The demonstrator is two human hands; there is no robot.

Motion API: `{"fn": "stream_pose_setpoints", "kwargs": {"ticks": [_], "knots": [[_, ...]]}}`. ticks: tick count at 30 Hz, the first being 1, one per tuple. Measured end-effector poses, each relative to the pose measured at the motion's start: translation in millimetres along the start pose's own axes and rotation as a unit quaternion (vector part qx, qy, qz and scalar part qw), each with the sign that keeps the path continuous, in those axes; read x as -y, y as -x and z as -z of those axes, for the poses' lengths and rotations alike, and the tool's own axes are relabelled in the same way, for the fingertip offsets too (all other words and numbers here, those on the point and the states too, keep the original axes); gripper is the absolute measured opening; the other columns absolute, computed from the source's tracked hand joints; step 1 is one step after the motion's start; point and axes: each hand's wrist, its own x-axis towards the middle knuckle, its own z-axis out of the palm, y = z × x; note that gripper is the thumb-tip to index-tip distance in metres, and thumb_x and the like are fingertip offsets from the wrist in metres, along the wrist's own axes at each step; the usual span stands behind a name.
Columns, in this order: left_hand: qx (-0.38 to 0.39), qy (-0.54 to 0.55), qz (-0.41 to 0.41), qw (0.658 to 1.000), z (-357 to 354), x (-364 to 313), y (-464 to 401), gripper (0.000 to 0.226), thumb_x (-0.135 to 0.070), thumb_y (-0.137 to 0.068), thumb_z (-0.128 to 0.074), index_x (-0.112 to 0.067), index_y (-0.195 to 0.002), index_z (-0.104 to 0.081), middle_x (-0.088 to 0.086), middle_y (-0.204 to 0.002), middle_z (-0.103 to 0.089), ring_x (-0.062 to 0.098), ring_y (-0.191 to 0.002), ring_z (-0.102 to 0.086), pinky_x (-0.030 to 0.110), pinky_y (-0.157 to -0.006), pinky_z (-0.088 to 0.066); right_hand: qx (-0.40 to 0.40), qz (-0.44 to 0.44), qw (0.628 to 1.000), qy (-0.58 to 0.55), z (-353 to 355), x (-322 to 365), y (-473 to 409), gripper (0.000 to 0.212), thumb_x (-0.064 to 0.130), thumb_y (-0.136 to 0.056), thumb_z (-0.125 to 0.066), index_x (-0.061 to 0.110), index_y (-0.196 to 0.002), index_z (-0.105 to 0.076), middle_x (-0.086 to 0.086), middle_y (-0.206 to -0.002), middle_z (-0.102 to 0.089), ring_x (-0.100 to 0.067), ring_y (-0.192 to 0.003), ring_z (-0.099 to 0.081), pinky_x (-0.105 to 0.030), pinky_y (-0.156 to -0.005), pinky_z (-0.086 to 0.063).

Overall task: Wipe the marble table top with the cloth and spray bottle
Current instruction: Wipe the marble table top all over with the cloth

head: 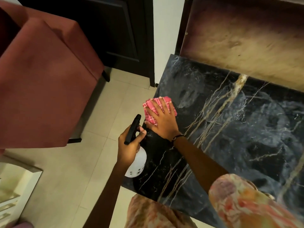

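**Cloth pressed flat on the marble corner, spray bottle held beside it**

From the head camera, the marble table top (pixel 230 129) fills the right half of the view. It is black and glossy, with thin gold and white veins that run across it, and some grey cloudy patches near the far edge. Its left edge stands over a floor of pale tiles (pixel 98 162).

The cloth (pixel 148 107) is pink with a fine white grid pattern. It seems to be folded into a small thick pad, though the hand hides most of it. It lies on the table top close to the left edge. The right hand (pixel 162 122) rests on top of it, palm down, with the fingers spread and stretched flat, so it presses the cloth rather than clamps it. A thin dark band sits on that wrist.

The spray bottle (pixel 137 163) has a white round body and a black trigger head. The left hand (pixel 130 145) is closed around its neck, one finger curled at the trigger. The bottle is held just at the table's left edge, near the right hand; I cannot tell if the two hands touch.

A reddish upholstered chair (pixel 44 79) stands at the left on the tiles, well apart from the table.
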Motion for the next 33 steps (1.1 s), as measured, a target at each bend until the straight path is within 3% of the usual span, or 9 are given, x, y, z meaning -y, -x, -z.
{"fn": "stream_pose_setpoints", "kwargs": {"ticks": [3, 7, 10, 17, 20, 22, 25, 27, 33], "knots": [[0.0, -0.001, -0.007, 1.0, -7.3, 1.9, -5.6, 0.01, -0.003, -0.085, -0.063, -0.012, -0.09, -0.064, -0.009, -0.06, -0.056, 0.012, -0.033, -0.031, 0.023, -0.037, -0.027, 0.006, 0.077, 0.997, 0.012, -5.3, 2.6, 26.2, 0.07, 0.067, -0.091, -0.032, 0.03, -0.15, -0.026, -0.006, -0.159, -0.023, -0.033, -0.147, -0.014, -0.061, -0.116, -0.006], [-0.002, 0.003, -0.009, 1.0, -19.9, -3.7, -13.3, 0.007, -0.002, -0.085, -0.064, -0.009, -0.087, -0.063, 0.003, -0.062, -0.054, 0.012, -0.032, -0.031, 0.021, -0.037, -0.028, 0.011, 0.169, 0.985, 0.023, 0.8, -36.1, 64.8, 0.062, 0.069, -0.09, -0.034, 0.036, -0.143, -0.036, -0.004, -0.153, -0.036, -0.031, -0.143, -0.025, -0.06, -0.116, -0.012], [0.005, 0.005, -0.01, 1.0, -28.7, -7.5, -19.0, 0.006, -0.001, -0.086, -0.062, 0.001, -0.09, -0.06, 0.017, -0.073, -0.049, 0.013, -0.035, -0.03, 0.023, -0.038, -0.026, -0.007, 0.143, 0.989, 0.027, 8.2, -70.4, 57.4, 0.063, 0.07, -0.089, -0.033, 0.037, -0.143, -0.036, -0.005, -0.152, -0.036, -0.032, -0.143, -0.02, -0.058, -0.116, -0.015], [-0.007, 0.006, -0.008, 1.0, -42.7, -13.4, -32.8, 0.008, -0.002, -0.086, -0.061, 0.0, -0.093, -0.061, 0.017, -0.078, -0.051, 0.012, -0.035, -0.032, 0.023, -0.037, -0.028, 0.003, 0.0, 1.0, 0.021, 19.4, -71.5, -48.2, 0.071, 0.07, -0.086, -0.032, 0.032, -0.146, -0.035, -0.006, -0.156, -0.03, -0.034, -0.145, -0.019, -0.064, -0.113, -0.014], [-0.013, 0.021, -0.012, 1.0, -48.7, -16.1, -39.8, 0.018, -0.002, -0.085, -0.062, -0.019, -0.088, -0.067, 0.007, -0.069, -0.051, 0.014, -0.035, -0.03, 0.026, -0.037, -0.025, 0.003, 0.03, 0.999, 0.022, 12.4, -50.7, -58.2, 0.071, 0.072, -0.089, -0.021, 0.034, -0.15, -0.024, -0.005, -0.159, -0.02, -0.035, -0.147, -0.01, -0.063, -0.115, -0.007], [-0.008, 0.022, -0.016, 1.0, -54.0, -20.8, -42.8, 0.026, -0.002, -0.086, -0.062, -0.028, -0.085, -0.067, 0.008, -0.067, -0.05, 0.014, -0.035, -0.029, 0.026, -0.037, -0.025, -0.017, 0.087, 0.996, -0.001, 9.1, -44.9, -40.5, 0.066, 0.068, -0.092, -0.02, 0.034, -0.148, -0.027, -0.005, -0.158, -0.023, -0.034, -0.147, -0.011, -0.06, -0.116, -0.006], [-0.004, 0.008, -0.01, 1.0, -61.2, -25.9, -51.2, 0.008, -0.004, -0.086, -0.062, -0.01, -0.091, -0.063, 0.017, -0.075, -0.05, 0.011, -0.034, -0.031, 0.026, -0.038, -0.027, -0.036, 0.148, 0.988, 0.006, 6.3, -62.7, -1.3, 0.064, 0.067, -0.092, -0.028, 0.033, -0.146, -0.031, -0.002, -0.156, -0.028, -0.03, -0.146, -0.018, -0.058, -0.117, -0.011], [-0.003, 0.006, -0.013, 1.0, -65.3, -27.5, -58.5, 0.008, -0.004, -0.086, -0.063, -0.001, -0.092, -0.06, 0.017, -0.078, -0.05, 0.012, -0.034, -0.031, 0.025, -0.038, -0.027, -0.046, 0.155, 0.987, 0.014, 10.1, -86.2, 11.7, 0.065, 0.069, -0.09, -0.031, 0.034, -0.143, -0.037, -0.001, -0.154, -0.03, -0.029, -0.144, -0.019, -0.057, -0.116, -0.013], [0.005, 0.003, -0.019, 1.0, -79.6, -34.8, -79.7, 0.011, -0.006, -0.086, -0.063, 0.001, -0.094, -0.06, 0.02, -0.079, -0.052, 0.013, -0.036, -0.031, 0.023, -0.038, -0.027, -0.036, 0.032, 0.999, 0.021, 26.4, -123.4, -53.3, 0.067, 0.069, -0.087, -0.037, 0.032, -0.143, -0.042, -0.005, -0.153, -0.036, -0.032, -0.144, -0.024, -0.06, -0.114, -0.019]]}}
